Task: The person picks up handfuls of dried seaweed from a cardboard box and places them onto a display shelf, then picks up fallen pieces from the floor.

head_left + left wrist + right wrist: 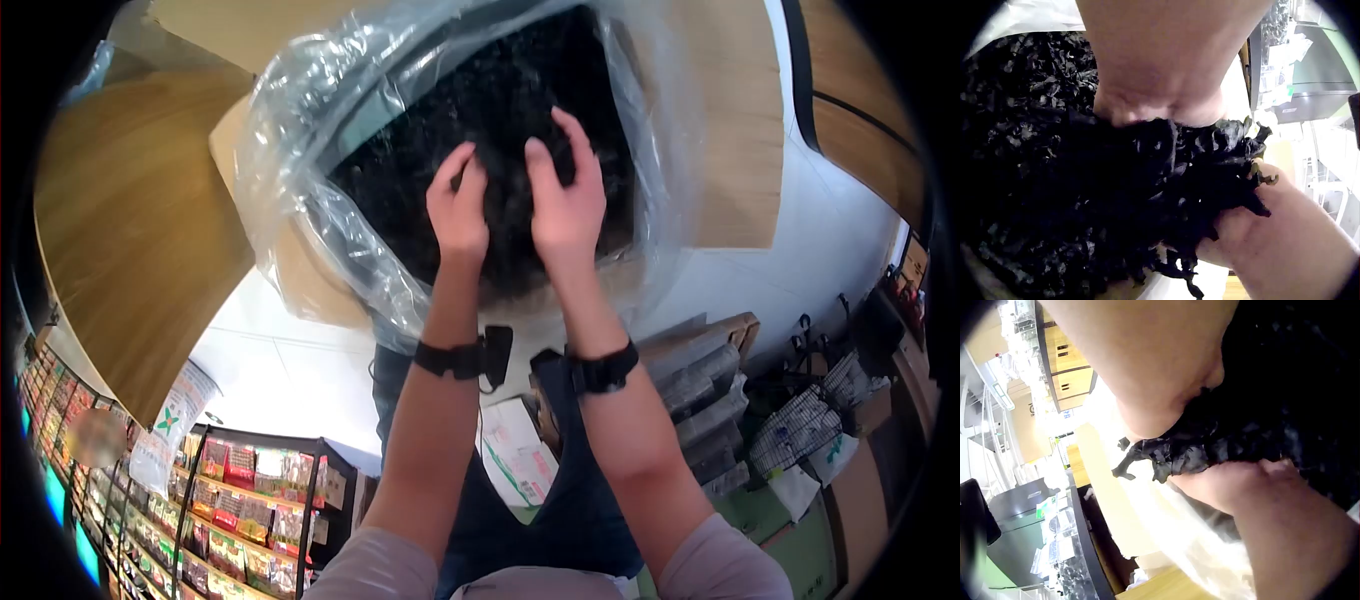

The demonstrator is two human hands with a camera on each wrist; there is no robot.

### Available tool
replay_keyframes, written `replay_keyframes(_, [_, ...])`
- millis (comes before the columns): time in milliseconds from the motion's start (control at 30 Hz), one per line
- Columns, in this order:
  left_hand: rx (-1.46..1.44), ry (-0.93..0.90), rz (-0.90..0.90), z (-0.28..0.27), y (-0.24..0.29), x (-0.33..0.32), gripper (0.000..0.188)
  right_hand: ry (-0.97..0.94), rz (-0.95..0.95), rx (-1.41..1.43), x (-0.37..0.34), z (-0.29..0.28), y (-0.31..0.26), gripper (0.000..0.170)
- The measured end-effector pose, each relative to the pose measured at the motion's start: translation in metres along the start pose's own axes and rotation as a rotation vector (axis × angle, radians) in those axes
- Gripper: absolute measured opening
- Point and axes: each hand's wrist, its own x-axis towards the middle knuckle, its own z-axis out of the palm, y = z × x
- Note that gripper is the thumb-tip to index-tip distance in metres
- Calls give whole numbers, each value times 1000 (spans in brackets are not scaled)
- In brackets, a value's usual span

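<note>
Black leafy dried pieces fill a clear plastic bag that lines a cardboard box. My left hand and right hand reach into them side by side, palms facing each other and fingers curved. A bunched clump of the black leafy pieces is held between the two hands. Ragged strips stick out past the heels of the hands in both wrist views. In the right wrist view the same clump sits between the palms. Most of the fingers are hidden by the black pieces there.
The box's cardboard flap spreads out to the right. A wooden-topped surface stands at the left, above shelves of packaged goods. A wire basket and wrapped goods lie at the lower right.
</note>
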Motion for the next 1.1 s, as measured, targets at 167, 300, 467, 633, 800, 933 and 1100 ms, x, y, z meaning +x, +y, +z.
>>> replay_keyframes(167, [142,74,-213,8,-17,6,39,-93,318,267,15,5,46,43])
replay_keyframes(300, [112,63,-162,8,-24,0,40,-56,248,28,13,2,45,44])
replay_keyframes(467, [192,78,-157,12,8,-11,40,-72,240,75,7,-7,17,45])
replay_keyframes(633, [222,56,-89,16,54,-37,41,-59,241,34,-11,-30,-35,45])
replay_keyframes(800, [289,57,-103,19,134,-75,41,-64,186,87,-39,-61,-108,44])
replay_keyframes(933, [273,-69,-144,20,186,-101,43,-57,152,190,-64,-89,-186,42])
replay_keyframes(1100, [454,-98,73,21,297,-141,40,79,97,232,-105,-112,-276,36])
